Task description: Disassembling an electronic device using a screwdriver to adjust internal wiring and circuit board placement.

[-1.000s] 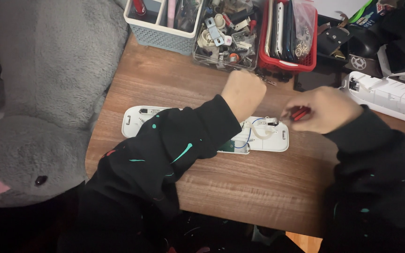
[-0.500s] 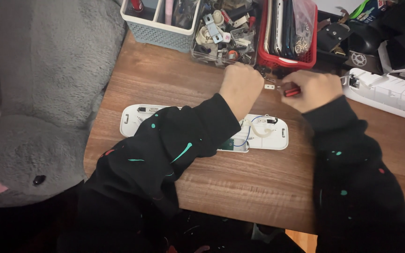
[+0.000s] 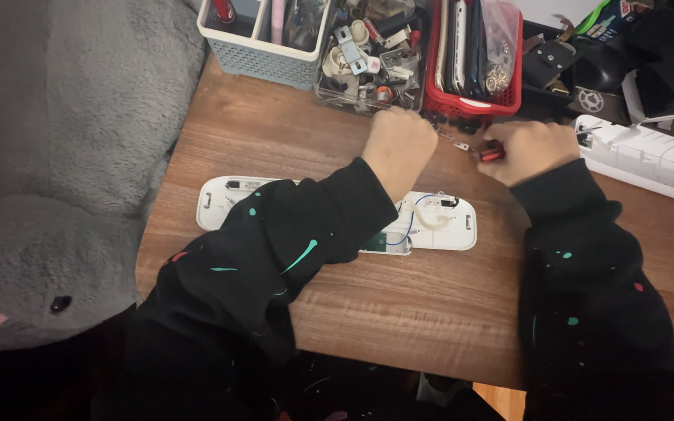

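The right hand (image 3: 528, 150) is clamped on a red-handled tool (image 3: 490, 155) at the far side of the table (image 3: 446, 304) — just left of it the left hand (image 3: 398, 145) is a fist, contents hidden. An opened white casing (image 3: 438, 226) lies nearer.

My left forearm covers the middle of the opened white casing (image 3: 446, 222), so I see only its two ends. My left hand (image 3: 398, 144) is a closed fist; whether it holds anything, I cannot tell. My right hand (image 3: 528, 148) hides all but the red tip of a small tool (image 3: 491, 155). Behind the casing, the parts in the clear bin (image 3: 368, 54) are too small to identify.
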